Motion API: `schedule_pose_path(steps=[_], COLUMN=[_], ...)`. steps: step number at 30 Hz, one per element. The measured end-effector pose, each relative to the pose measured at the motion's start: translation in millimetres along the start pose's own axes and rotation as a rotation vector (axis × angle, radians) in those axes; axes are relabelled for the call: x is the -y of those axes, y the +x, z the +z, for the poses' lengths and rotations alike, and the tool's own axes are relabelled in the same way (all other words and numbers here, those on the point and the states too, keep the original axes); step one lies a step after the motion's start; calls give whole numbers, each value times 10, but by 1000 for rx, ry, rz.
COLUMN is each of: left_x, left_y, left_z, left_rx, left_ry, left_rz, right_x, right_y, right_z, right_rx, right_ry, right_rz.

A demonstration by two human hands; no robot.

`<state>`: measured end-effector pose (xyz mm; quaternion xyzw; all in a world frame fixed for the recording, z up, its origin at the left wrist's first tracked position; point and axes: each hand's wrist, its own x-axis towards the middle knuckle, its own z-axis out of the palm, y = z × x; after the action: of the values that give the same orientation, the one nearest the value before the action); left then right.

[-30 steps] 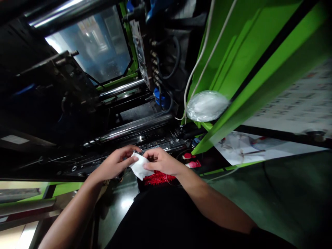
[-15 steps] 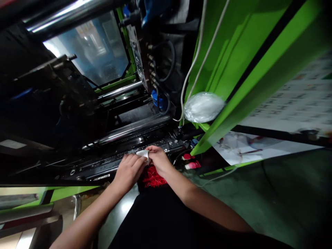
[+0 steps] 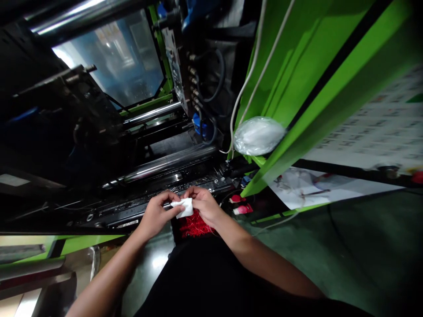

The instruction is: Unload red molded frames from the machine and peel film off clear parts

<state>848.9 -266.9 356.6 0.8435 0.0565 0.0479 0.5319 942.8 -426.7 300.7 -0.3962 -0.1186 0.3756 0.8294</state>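
A small folded white cloth or tissue (image 3: pixel 185 208) is pinched between my two hands, just above a dark bin of thin red plastic pieces (image 3: pixel 194 224). My left hand (image 3: pixel 160 211) grips its left side with thumb and fingers. On its right side, my right hand (image 3: pixel 203 206) is closed with bent fingers; its fingertips are partly hidden. Both hands are in front of the machine's black lower edge.
Polished steel bars (image 3: pixel 158 165) cross the dark machine ahead, with hoses (image 3: pixel 214 79) at its right part. A clear plastic bag (image 3: pixel 259 135) hangs by the green panel (image 3: pixel 317 53). Red-and-pink items (image 3: pixel 243 208) are right of my hands, near a white paper (image 3: pixel 297 189).
My hands have drawn slightly down toward me, and the left has turned so its thumb shows. More of the white cloth is now visible between them.
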Motion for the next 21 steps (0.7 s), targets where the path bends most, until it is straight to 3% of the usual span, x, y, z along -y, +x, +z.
schedule_pose_path(steps=[5, 8, 11, 15, 18, 21], left_x=[-28, -36, -3, 43, 46, 111], left_y=[-45, -46, -35, -25, -95, -210], left_z=[36, 32, 12, 10, 59, 98], left_rx=[-96, -105, -66, -28, 20, -61], left_ry=[113, 30, -159, -385, -382, -385], left_rz=[53, 34, -77, -221, -334, -502], right_x=[-21, -34, -25, -23, -77, -204], right_y=[-67, -102, -133, -153, -172, -160], right_z=[-53, -46, -30, -19, 2, 18], right_rx=[83, 70, 30, -24, -104, -135], right_ry=[69, -34, -93, -9, 67, 64], right_rz=[1, -45, -55, -50, -45, -31])
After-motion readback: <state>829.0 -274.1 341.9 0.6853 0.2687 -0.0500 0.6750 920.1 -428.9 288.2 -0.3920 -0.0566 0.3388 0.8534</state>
